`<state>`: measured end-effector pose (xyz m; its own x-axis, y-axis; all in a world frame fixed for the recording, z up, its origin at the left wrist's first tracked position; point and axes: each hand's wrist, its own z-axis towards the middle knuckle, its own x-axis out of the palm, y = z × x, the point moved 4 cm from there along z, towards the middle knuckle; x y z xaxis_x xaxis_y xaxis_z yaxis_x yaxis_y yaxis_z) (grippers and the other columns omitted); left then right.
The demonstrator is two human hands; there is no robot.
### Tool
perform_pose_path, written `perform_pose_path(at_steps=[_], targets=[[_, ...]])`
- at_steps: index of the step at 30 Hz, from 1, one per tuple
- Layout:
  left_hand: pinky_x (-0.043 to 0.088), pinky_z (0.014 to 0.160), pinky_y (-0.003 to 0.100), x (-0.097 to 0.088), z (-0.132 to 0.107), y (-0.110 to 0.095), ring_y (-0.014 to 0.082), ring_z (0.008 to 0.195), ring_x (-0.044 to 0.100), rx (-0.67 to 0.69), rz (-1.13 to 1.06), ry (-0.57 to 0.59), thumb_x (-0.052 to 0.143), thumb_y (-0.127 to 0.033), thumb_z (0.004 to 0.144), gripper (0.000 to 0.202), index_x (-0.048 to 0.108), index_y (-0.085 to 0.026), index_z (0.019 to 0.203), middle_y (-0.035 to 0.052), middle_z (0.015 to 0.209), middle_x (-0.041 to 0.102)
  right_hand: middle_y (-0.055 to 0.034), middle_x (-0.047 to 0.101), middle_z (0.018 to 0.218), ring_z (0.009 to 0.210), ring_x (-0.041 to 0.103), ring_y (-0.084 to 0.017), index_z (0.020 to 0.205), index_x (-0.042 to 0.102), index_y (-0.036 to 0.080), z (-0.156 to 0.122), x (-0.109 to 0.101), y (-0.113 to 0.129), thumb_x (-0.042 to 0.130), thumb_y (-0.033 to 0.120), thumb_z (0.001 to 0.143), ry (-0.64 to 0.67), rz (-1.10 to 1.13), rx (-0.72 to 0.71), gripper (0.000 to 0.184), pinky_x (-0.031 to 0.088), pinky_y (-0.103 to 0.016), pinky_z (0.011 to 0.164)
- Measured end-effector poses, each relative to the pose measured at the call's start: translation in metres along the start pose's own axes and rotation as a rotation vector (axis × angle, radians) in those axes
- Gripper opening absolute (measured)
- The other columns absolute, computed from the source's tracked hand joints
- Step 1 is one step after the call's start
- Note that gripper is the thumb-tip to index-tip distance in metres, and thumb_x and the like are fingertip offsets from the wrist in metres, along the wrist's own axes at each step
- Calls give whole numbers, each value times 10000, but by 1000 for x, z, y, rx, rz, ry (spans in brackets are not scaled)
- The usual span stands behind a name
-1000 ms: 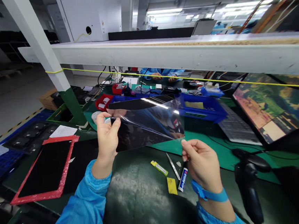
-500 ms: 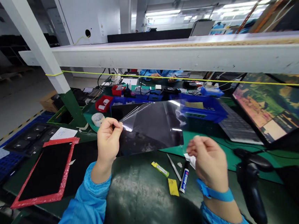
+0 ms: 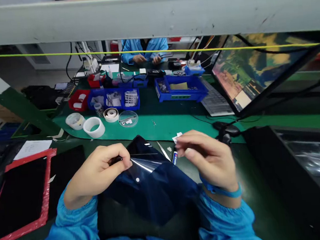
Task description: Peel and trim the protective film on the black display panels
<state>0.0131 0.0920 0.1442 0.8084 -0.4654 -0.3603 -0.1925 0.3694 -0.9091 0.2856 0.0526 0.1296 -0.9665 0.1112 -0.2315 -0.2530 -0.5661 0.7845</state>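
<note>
A thin, glossy see-through film sheet (image 3: 162,183) hangs tilted in front of my body, looking dark blue, with bright glare streaks near its upper left. My left hand (image 3: 100,173) pinches its upper left edge between thumb and fingers. A small white dot shows on the sheet near that grip. To the right, my right hand (image 3: 208,157) is raised with bent fingers, the thumb somewhat apart; nothing shows in it, though the fingertips are blurred. Behind the sheet lie tweezers (image 3: 163,151) and a blue-and-white marker (image 3: 175,158), partly covered.
A red-framed black panel (image 3: 18,199) lies at the left. Tape rolls (image 3: 94,127) and a round clear dish (image 3: 128,119) stand on the green mat, with blue bins (image 3: 181,88) behind. A monitor (image 3: 253,70) is at the right. A co-worker's hands (image 3: 146,58) are beyond.
The view has tipped down and turned right. The sheet has come lower and closer to my body, now slanted, still pinched by my left hand. My right hand stays at the right.
</note>
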Motion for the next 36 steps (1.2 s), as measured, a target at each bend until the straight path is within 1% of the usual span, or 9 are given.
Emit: perform_pose_path(at_steps=[2,5,10,13,24,27,30,33,36], targets=[[413,568,168,2,0,2,77,643,567,-62,-57,66,638,-34,921,210,686,-196,795,-41,728,667,-52,768,966,810,713,-166,1276,767,238,1,12,9,716,195,982,153,-11,-77,302,584,-293,741],[410,566,152,5,1,5,66,633,528,-117,-164,121,670,-85,934,167,675,-191,805,-47,715,624,-43,782,939,785,712,-143,1359,722,211,1,25,16,706,179,992,245,-13,-150,368,575,-252,723],[394,557,141,6,3,5,57,628,512,-150,-292,112,706,-117,942,143,672,-189,823,-44,728,606,-37,814,972,762,727,-128,1327,737,211,-1,29,19,703,147,985,205,-49,-148,350,555,-229,696],[401,569,143,7,2,5,60,635,519,-153,-324,116,705,-125,956,142,672,-188,833,-40,722,605,-25,799,885,714,710,-127,1302,750,200,-1,29,19,684,128,987,200,-41,-132,330,537,-232,658],[386,564,155,5,-1,1,60,634,518,-103,-207,103,673,-73,951,176,675,-196,824,-47,725,618,-29,744,760,614,637,-135,1283,760,180,-1,30,17,634,188,1040,205,-46,-144,274,485,-260,564],[409,577,164,5,-2,-1,68,641,543,-92,-139,119,661,-80,959,181,681,-200,825,-50,719,626,-45,766,829,689,683,-148,1316,747,192,0,29,18,585,235,1081,228,-24,-176,288,537,-263,619],[421,597,161,5,-2,-4,67,653,560,-70,-51,155,644,-71,965,200,682,-206,822,-57,720,633,-85,787,999,903,750,-177,1392,705,196,0,28,18,538,311,1116,277,-9,-208,343,595,-280,763],[426,611,150,5,-1,-7,61,663,564,-48,-4,170,631,-69,975,217,677,-217,823,-70,729,636,-117,759,1176,1062,742,-190,1457,657,192,-2,29,19,516,422,1127,343,-25,-221,427,596,-292,873],[434,622,144,6,0,-8,59,674,571,-43,8,183,629,-81,985,214,680,-229,839,-78,745,640,-121,733,1238,1096,726,-194,1500,613,191,-5,31,21,515,509,1114,394,-89,-212,509,583,-292,892]])
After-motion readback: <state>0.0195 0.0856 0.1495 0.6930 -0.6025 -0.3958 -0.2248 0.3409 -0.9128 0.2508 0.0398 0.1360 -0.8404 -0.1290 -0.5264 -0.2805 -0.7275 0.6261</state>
